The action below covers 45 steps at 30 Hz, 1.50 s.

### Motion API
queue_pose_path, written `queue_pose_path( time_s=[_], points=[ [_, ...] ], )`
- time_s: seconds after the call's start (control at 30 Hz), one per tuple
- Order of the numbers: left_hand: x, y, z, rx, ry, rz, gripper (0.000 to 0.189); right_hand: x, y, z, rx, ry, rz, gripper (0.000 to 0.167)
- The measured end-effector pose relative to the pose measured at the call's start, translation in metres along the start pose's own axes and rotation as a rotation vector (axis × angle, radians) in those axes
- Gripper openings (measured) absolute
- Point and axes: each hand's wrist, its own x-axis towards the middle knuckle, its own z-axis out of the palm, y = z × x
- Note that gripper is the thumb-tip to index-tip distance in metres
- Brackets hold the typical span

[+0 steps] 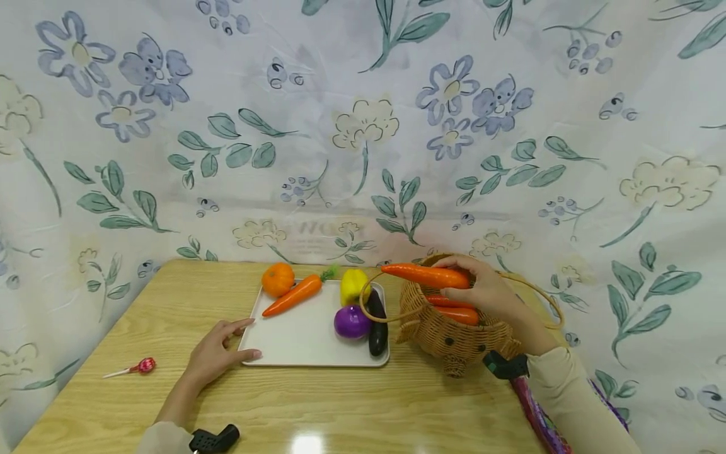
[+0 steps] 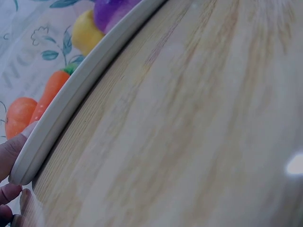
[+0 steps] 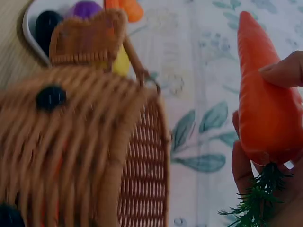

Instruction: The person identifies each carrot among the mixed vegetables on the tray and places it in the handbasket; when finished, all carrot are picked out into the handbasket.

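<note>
My right hand (image 1: 482,290) grips an orange toy carrot (image 1: 425,275) just above the mouth of a wicker basket (image 1: 448,347) with an animal face. In the right wrist view, thumb and fingers are round the thick end of the carrot (image 3: 267,109), near its green top. More carrots (image 1: 459,314) lie inside the basket. At the left edge of a white tray (image 1: 300,353), my left hand (image 1: 215,353) holds the rim by thumb and fingers. On the tray are a carrot (image 1: 295,295), a pumpkin (image 1: 278,279), a yellow pepper (image 1: 354,287), a purple vegetable (image 1: 351,322) and an eggplant (image 1: 377,328).
A red lollipop (image 1: 145,365) with a white stick lies on the wooden table (image 1: 317,403), left of my left hand. The basket's thin loop handle (image 1: 397,318) leans over the tray's right side. Behind the table hangs a floral cloth (image 1: 317,145).
</note>
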Motion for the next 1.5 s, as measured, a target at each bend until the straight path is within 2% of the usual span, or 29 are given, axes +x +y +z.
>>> queue_pose_path(
  time_s=[0.3,0.57,0.8,1.1,1.37,1.5],
  points=[
    [0.000,-0.001,-0.001,-0.006,0.008,0.016,0.072,0.000,0.024,-0.035,-0.063,0.002,0.120,0.040],
    [0.002,-0.004,0.000,0.006,0.002,0.022,0.072,0.001,0.043,-0.050,-0.129,-0.019,0.105,0.037],
    [0.001,-0.001,0.000,0.000,-0.001,0.009,0.072,0.011,0.050,-0.061,-0.173,-0.076,0.133,0.035],
    [0.002,0.001,0.000,-0.005,-0.006,0.007,0.071,0.032,0.056,-0.061,-0.324,-0.177,0.159,0.035],
    [0.001,-0.001,0.001,-0.001,-0.001,0.009,0.070,0.054,0.063,-0.053,-0.352,-0.238,0.161,0.038],
    [0.001,-0.002,0.002,-0.003,0.003,0.011,0.070,0.062,0.070,-0.047,-0.324,-0.264,0.193,0.037]
  ],
)
